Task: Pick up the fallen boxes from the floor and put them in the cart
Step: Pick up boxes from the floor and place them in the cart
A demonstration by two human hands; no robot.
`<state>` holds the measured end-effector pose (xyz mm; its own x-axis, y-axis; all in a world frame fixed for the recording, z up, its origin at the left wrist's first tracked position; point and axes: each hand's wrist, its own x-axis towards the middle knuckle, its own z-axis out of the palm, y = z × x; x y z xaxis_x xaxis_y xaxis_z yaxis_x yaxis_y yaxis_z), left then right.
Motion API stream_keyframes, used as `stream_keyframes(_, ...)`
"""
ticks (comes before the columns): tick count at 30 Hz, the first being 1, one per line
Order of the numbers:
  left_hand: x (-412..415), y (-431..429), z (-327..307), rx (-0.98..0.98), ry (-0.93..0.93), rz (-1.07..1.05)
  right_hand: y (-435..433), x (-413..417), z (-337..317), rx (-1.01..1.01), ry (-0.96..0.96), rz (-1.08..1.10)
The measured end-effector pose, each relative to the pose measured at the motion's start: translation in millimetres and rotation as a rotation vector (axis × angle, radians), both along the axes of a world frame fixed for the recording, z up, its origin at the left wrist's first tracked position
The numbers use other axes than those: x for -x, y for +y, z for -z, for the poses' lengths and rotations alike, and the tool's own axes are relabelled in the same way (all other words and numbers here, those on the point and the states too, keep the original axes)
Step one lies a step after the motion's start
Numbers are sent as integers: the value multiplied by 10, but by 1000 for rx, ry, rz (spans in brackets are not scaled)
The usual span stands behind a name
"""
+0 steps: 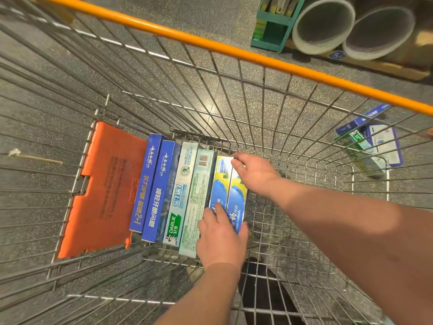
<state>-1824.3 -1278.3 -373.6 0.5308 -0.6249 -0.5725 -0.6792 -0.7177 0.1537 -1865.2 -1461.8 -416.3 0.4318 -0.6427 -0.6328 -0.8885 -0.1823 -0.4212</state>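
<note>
Yellow-and-blue box (228,195) lies lengthwise away from me in the cart (257,127), my left hand (221,235) gripping its near end, my right hand (254,172) its far end.

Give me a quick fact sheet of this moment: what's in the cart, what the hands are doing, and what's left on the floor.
container: wire cart with orange handle bar
boxes in cart: row standing on edge, two dark blue boxes, two pale green boxes, two blue-and-yellow boxes
left hand: resting on near end of the blue-and-yellow boxes
right hand: on their far end
orange flap: left of the row
still on floor: several boxes outside the cart, right side
task state: unfinished
</note>
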Motion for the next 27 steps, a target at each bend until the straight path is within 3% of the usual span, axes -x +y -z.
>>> stream_keyframes(7, 2, -33, -50, -23, 28, -4, 20, -32, -138, 34, 64, -41)
stream_keyframes(12, -99, -54, -393, -26, 80, 5, 54, 81, -580, 90, 116, -168)
stream_keyframes(19, -281, -156, -1595, 48, 131, 252, 234, 430, -2011, 154, 123, -324)
stream_keyframes(23, -304, -231, -2392, 137, 98, 439, 537, 804, -2886, 207, 142, -230)
stream_keyframes(27, -120, -234, -3090, 181, 76, 700, 1107, 1380, -3614, 270, 181, -5)
